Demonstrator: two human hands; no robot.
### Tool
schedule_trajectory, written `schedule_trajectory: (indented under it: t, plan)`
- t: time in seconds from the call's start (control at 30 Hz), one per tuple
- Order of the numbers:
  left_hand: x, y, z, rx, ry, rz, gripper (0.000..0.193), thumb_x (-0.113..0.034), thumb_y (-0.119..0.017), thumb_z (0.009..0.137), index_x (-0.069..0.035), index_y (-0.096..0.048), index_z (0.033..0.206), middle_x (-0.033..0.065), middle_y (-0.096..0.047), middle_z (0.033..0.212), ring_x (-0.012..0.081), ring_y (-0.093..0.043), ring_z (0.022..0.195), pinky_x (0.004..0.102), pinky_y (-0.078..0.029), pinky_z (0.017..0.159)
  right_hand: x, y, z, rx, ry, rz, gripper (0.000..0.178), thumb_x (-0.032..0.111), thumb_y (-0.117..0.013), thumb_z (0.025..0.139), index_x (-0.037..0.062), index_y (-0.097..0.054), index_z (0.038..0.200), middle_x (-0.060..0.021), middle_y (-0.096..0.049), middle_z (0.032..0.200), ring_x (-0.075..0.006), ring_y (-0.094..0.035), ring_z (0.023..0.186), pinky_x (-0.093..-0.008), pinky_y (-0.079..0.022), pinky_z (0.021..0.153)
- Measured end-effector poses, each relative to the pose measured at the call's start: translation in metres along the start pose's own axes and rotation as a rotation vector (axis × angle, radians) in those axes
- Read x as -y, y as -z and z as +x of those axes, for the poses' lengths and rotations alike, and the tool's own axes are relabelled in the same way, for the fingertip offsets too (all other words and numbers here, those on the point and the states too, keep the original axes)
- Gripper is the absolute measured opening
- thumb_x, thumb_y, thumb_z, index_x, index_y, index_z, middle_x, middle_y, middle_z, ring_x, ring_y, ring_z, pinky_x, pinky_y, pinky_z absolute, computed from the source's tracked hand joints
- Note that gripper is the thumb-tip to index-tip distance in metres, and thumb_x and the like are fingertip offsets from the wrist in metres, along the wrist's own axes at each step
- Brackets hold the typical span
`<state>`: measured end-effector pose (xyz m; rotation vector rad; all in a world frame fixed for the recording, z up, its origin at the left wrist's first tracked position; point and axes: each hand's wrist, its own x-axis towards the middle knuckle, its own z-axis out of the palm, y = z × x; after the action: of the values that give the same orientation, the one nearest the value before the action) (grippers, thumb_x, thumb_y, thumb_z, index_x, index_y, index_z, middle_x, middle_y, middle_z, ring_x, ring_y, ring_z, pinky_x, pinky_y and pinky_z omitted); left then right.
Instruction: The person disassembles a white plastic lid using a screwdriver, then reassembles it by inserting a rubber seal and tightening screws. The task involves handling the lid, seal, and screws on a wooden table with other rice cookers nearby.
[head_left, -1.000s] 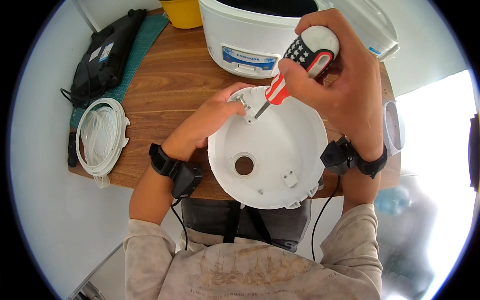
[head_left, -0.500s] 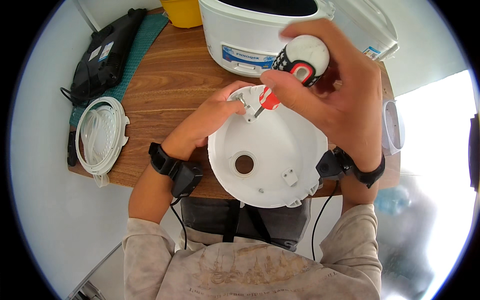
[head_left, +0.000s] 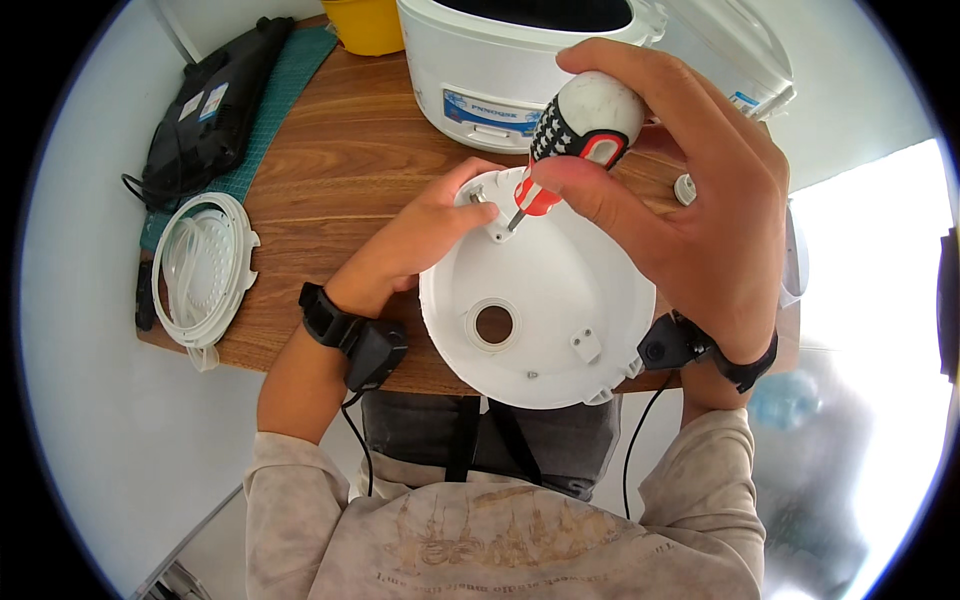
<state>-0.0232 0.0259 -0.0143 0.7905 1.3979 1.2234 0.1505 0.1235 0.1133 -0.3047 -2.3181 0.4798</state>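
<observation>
A round white plastic lid with a hole in it lies at the table's front edge, hollow side up. My left hand grips its far left rim, the thumb pressed beside a small metal piece. My right hand is closed around a screwdriver with a white ball end, a black starred band and a red-and-white neck. The screwdriver slants, its shaft pointing down at a small white mount near the left thumb. Whether the tip sits in a screw I cannot tell.
A white rice cooker body stands behind the lid. To the left are a perforated white inner cover and a black device on a green mat. A yellow container stands at the back; a clear-and-white part is back right.
The right hand has shifted slightly right, its fingers turning about the handle. The screwdriver's ball end has moved a little left. The lid has shifted slightly. My left hand keeps its hold.
</observation>
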Motion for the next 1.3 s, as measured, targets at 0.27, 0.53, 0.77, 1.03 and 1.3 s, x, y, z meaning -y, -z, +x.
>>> schedule_trajectory:
  t: [0.27,0.53,0.77,1.03,1.3]
  plan:
    - [-0.002,-0.002,-0.001,0.047,-0.024,-0.011,0.037,-0.009,-0.054,0.099,-0.008,-0.050,0.136,0.0119,-0.064,0.118,0.0183,-0.065,0.103,0.0337,-0.055,0.086,-0.012,0.009,0.003,0.151,0.077,0.184,0.046,0.004,-0.081,0.075,0.0080,-0.070,0.119,-0.0101,-0.072,0.111,-0.0198,-0.071,0.097,-0.0317,-0.057,0.087]
    - [0.003,0.007,0.004,0.110,-0.059,-0.010,0.038,-0.008,-0.056,0.098,-0.008,-0.051,0.135,0.0110,-0.064,0.118,0.0175,-0.065,0.103,0.0330,-0.055,0.087,0.000,0.015,0.003,0.143,0.101,0.008,0.044,0.000,-0.080,0.073,0.0026,-0.069,0.115,-0.0072,-0.070,0.102,-0.0237,-0.071,0.099,-0.0295,-0.055,0.085]
    - [-0.003,0.001,-0.001,0.043,0.029,-0.044,0.039,-0.008,-0.056,0.097,-0.009,-0.052,0.136,0.0108,-0.064,0.118,0.0173,-0.065,0.103,0.0323,-0.054,0.087,-0.004,0.000,-0.001,-0.012,-0.028,0.658,0.047,0.002,-0.084,0.073,-0.0013,-0.064,0.116,-0.0070,-0.067,0.108,-0.0199,-0.067,0.107,-0.0311,-0.051,0.097]
    - [-0.002,-0.001,0.001,0.018,0.000,-0.026,0.038,-0.009,-0.057,0.097,-0.008,-0.052,0.134,0.0102,-0.064,0.118,0.0169,-0.065,0.102,0.0325,-0.055,0.087,-0.021,0.014,0.010,0.082,0.165,0.085,0.038,-0.003,-0.075,0.081,0.0007,-0.059,0.115,-0.0118,-0.062,0.110,-0.0160,-0.063,0.103,-0.0304,-0.053,0.083]
    - [-0.001,0.001,-0.001,0.029,0.030,-0.095,0.038,-0.007,-0.057,0.097,-0.008,-0.052,0.134,0.0103,-0.064,0.118,0.0169,-0.065,0.103,0.0320,-0.055,0.087,0.011,0.022,0.020,0.141,-0.341,0.740,0.036,0.001,-0.082,0.078,0.0001,-0.062,0.107,-0.0088,-0.060,0.111,-0.0160,-0.062,0.103,-0.0307,-0.054,0.090]
